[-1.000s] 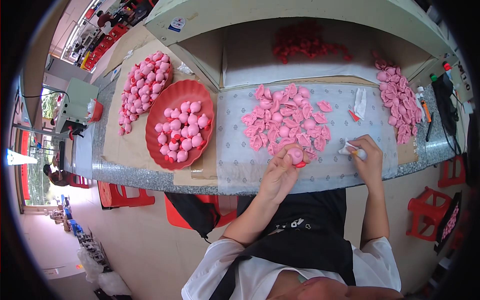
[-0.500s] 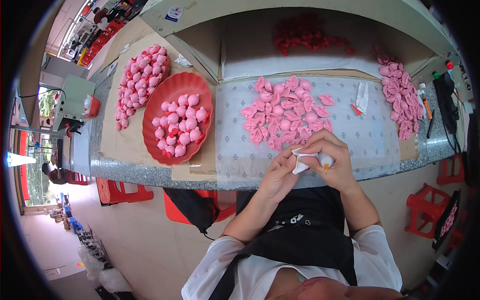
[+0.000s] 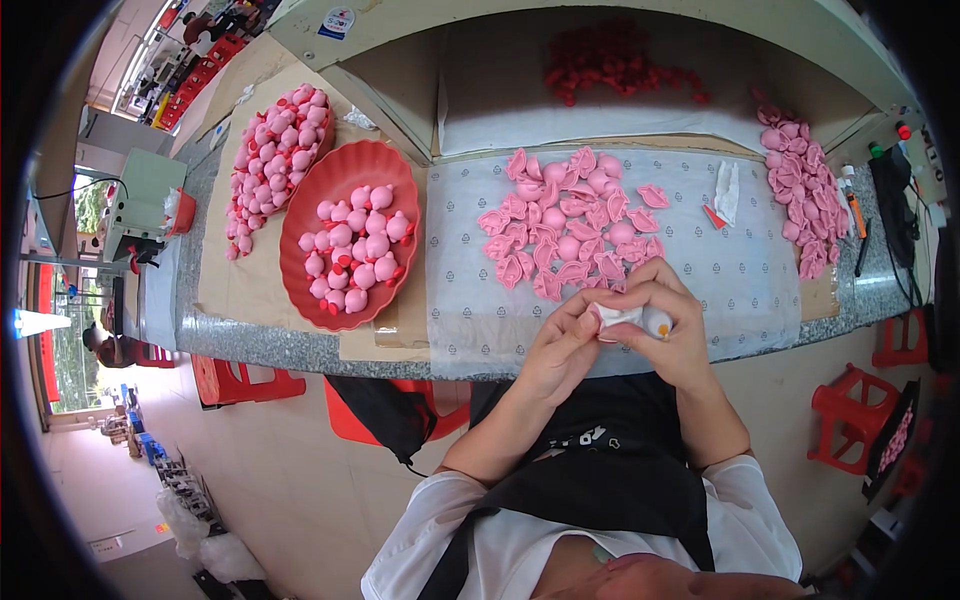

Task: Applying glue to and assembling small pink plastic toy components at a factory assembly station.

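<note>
Above the table's near edge my two hands meet, fingers closed. My right hand grips a small whitish bottle with a yellow-orange tip. The same hand's fingers press a folded white tissue against the fingertips of my left hand. Whatever the left fingers pinch is mostly covered by the tissue; a bit of pink shows at its lower edge. Just beyond the hands, loose pink pieces, some round and some with frilled edges, are spread on a printed white sheet.
A red scalloped bowl with pink round figures stands left, beside a further heap of figures. More pink pieces lie at the right. Red parts sit under the shelf. A crumpled white tissue lies on the sheet.
The tissue has moved over, closer against my left fingertips. The bottle in my right hand has turned, its tip facing up more. The view has shifted slightly.
</note>
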{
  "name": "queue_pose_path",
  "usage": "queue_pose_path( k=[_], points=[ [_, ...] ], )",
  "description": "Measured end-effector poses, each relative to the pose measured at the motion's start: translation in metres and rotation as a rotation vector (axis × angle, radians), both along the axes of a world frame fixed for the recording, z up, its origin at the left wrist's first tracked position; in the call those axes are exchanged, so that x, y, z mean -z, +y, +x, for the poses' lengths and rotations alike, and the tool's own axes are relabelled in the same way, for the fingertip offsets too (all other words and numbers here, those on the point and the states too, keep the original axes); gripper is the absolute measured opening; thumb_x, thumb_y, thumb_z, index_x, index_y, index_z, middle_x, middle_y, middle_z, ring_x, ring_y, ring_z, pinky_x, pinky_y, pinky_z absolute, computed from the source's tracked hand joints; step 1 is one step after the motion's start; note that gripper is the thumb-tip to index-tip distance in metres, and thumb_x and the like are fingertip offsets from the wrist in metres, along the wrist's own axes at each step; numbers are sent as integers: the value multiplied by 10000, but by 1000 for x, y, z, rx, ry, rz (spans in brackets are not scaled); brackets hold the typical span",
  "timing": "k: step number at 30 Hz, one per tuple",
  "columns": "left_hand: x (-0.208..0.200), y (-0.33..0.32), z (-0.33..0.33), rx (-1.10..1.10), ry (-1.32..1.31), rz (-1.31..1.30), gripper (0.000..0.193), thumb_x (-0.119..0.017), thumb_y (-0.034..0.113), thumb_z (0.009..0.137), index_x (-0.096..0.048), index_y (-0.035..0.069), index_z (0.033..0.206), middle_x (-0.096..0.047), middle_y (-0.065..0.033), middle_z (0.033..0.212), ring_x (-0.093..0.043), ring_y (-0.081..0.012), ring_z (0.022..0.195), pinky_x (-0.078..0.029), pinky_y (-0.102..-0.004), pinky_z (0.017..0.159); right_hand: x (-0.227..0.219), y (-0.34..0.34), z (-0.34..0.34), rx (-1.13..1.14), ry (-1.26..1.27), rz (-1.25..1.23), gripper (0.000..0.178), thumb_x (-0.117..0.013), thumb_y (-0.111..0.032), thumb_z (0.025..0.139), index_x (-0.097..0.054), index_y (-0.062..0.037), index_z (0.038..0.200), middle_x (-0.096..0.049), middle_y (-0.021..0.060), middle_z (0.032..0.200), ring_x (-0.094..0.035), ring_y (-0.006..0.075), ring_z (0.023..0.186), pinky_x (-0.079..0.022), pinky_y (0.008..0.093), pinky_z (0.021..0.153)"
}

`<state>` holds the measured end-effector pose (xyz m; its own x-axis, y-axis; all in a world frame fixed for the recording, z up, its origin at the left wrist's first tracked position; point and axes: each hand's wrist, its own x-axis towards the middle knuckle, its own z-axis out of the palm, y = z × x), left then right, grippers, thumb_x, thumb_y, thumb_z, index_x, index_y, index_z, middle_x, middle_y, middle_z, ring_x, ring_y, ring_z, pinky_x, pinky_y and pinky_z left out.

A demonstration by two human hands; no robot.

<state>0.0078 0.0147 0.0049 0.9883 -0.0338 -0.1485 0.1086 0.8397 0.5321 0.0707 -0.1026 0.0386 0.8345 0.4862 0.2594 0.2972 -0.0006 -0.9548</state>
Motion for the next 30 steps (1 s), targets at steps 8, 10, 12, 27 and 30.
queue_pose_path(
  k=[8, 10, 12, 27, 30],
  points=[
    [9, 6, 4, 72, -151, -19, 334, -507, 262, 789, -446, 10, 1000, -497, -49, 868, -454, -146, 882, -330, -254, 786, 4, -13, 7, 307, 269, 257, 149, -573, 51, 562, -536, 22, 704, -451, 37, 712, -425, 105, 669, -317, 205, 620],
    [10, 6, 5, 87, -163, -66, 325, -503, 260, 792, -448, 11, 994, -498, -47, 860, -456, -147, 879, -331, -251, 783, 1, -14, 2, 260, 292, 265, 169, -579, 43, 559, -533, 29, 721, -452, 34, 715, -422, 103, 667, -315, 203, 628],
    [8, 5, 5, 58, -119, -62, 303, -494, 253, 798, -455, 15, 981, -500, -46, 866, -463, -138, 865, -337, -247, 773, 0, -10, -1, 118, 235, 173, 182, -601, 25, 552, -537, 18, 722, -452, 36, 718, -426, 109, 671, -320, 207, 619],
    [15, 9, 1, -444, -224, 842, 378, -658, 18, 635, -481, 6, 969, -530, -89, 942, -490, -146, 858, -380, -251, 735, 16, -27, 8, 330, 310, 201, 121, -548, 6, 654, -474, -25, 745, -464, 15, 682, -430, 66, 609, -342, 184, 547],
    [7, 9, 4, -542, -276, 1091, 383, -663, -35, 597, -485, 17, 932, -529, -100, 899, -513, -199, 827, -377, -311, 788, 7, -20, 0, 303, 357, 210, 128, -568, 27, 641, -472, -19, 712, -484, 22, 665, -447, 67, 598, -358, 186, 562]
  ],
)
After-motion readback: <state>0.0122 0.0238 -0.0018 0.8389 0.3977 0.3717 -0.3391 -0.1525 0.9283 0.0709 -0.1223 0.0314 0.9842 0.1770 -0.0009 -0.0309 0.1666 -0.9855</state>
